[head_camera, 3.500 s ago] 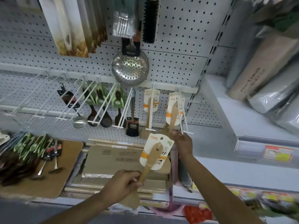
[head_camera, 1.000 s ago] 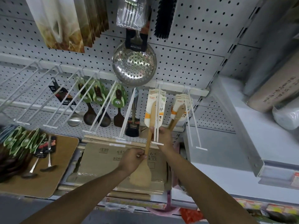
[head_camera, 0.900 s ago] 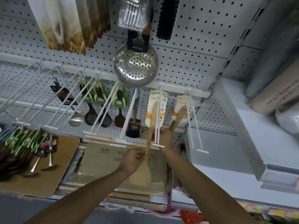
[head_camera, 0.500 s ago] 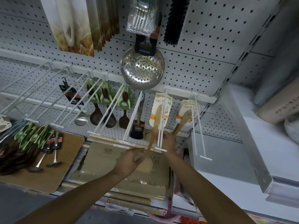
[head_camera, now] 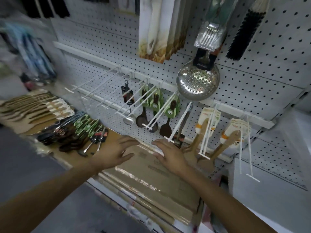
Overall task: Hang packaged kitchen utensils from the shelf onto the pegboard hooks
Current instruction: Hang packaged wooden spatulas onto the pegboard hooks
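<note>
Now between items: left hand (head_camera: 116, 154) and right hand (head_camera: 170, 156) both spread-fingered and holding nothing, hovering over the cardboard boxes (head_camera: 151, 175) on the shelf. Still waiting at the left of that shelf: green-carded utensils (head_camera: 85, 127) and wooden spatulas (head_camera: 33, 105), well apart from the pegboard hooks (head_camera: 170, 113). Best to pick 1 pack by its card top, find the hang hole, then slide it straight along a matching hook. Already hung at right: carded spatulas (head_camera: 207, 122).
</note>
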### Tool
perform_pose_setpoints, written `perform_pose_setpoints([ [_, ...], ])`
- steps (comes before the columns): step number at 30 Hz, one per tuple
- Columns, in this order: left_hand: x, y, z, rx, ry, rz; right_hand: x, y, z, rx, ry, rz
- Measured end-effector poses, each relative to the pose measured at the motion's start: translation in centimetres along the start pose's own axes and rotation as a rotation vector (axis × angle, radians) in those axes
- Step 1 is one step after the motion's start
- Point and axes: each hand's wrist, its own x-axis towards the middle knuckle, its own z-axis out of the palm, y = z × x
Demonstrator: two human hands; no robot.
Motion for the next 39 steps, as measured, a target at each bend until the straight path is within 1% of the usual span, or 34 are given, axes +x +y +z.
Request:
perform_pose_setpoints([
  [3,-2.9,-1.9,-2.9,0.077,0.058,-0.022,2.2,-2.5,1.3,-0.013,-0.015,-0.112],
  [6,-6.1,-4.1,-5.7,0.139,0.078,-0.066,4.5,-5.6,2.6,-0.06,-0.026,-0.215],
  [9,-9.2,-6.7,-8.4,0.171,0.11,-0.115,7.0,-9.3,3.8,-0.066,-0.015,-0.277],
  [12,-12.4,-9.1,-11.2,0.199,0.163,-0.127,9.8,-13.3,5.4,-0.042,0.003,-0.336],
  [18,-19.3,-15.1,-17.2,0.246,0.178,-0.145,15.6,-23.2,9.0,-0.013,0.055,-0.369],
  [26,-28.7,-23.8,-23.2,0.237,0.193,-0.186,22.5,-35.0,14.6,-0.044,0.005,-0.396],
  [29,-31.8,-26.9,-24.9,0.251,0.186,-0.246,25.0,-38.2,16.6,-0.043,-0.026,-0.414],
  [33,-34.6,-30.5,-26.4,0.244,0.215,-0.297,28.3,-41.2,19.2,-0.071,-0.055,-0.469],
  [39,-36.3,-36.1,-28.0,0.251,0.236,-0.363,34.3,-44.2,22.7,-0.078,-0.123,-0.526],
])
